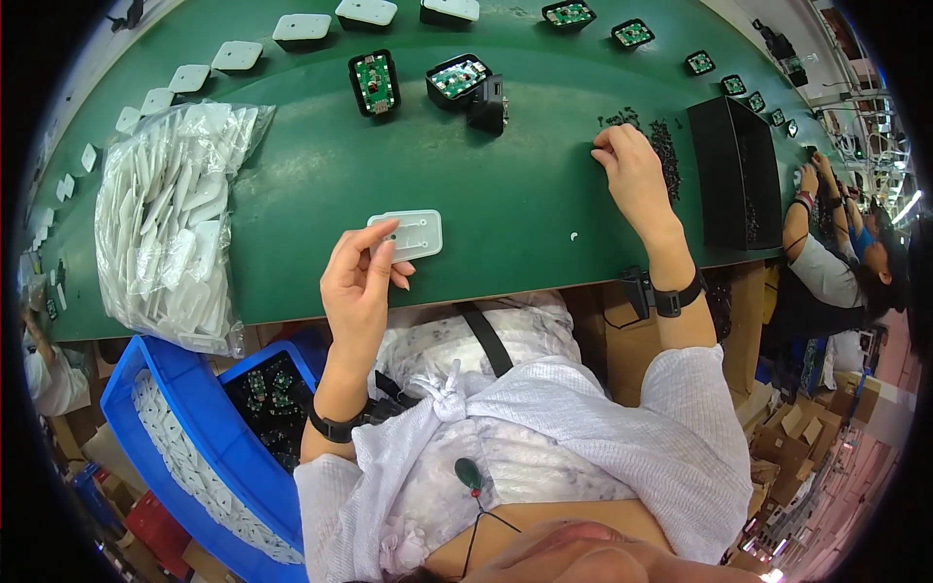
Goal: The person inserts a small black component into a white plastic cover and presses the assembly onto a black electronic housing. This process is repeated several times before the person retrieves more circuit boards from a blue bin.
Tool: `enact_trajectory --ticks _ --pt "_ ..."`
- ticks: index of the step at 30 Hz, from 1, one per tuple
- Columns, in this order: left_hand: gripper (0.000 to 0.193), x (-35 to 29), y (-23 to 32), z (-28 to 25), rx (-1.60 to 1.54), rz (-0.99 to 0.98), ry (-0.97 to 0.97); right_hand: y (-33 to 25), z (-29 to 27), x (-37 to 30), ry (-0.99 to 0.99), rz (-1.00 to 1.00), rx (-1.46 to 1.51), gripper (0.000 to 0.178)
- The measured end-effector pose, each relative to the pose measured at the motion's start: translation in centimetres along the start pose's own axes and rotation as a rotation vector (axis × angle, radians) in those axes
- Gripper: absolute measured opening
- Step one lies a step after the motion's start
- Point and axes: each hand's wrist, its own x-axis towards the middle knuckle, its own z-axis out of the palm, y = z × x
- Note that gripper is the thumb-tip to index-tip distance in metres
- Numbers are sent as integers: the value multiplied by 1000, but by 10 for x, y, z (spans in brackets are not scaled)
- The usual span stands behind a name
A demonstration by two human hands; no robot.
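Note:
A pale, rounded rectangular plastic cover [420, 234] lies on the green table in front of me. Over its left end is my left hand [360, 267], thumb and forefinger drawn close together; whether a small piece sits between them is too fine to see. My right hand [632, 170] is further right, its fingers pinched beside a scattered heap of small black parts [665, 155]. Anything in that pinch is hidden. More small black parts [622, 119] lie just beyond its fingertips.
A clear bag of pale covers [165, 214] lies left. Black housings with green circuit boards [375, 85] and pale-topped boxes [302, 29] line the far side. A black bin [736, 180] stands right. Blue bins [194, 442] sit below the left edge. A co-worker [836, 253] is at right.

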Motion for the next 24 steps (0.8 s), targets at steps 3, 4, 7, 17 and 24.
enact_trajectory --ticks 3,4,7,17,24 --pt "20 -3 -1 0 -19 12 17 -4 0 -4 -14 -58 -66 12" --pt "20 -4 -2 1 -20 12 20 -5 0 -5 -26 -61 -99 12" --pt "19 -4 -3 3 -16 12 15 -9 -2 -3 10 -63 -153 11" --pt "22 -1 8 24 107 115 15 -117 -2 6 -207 326 1172 12" --pt "33 0 20 26 256 275 88 -159 18 7 -345 272 1412 22"
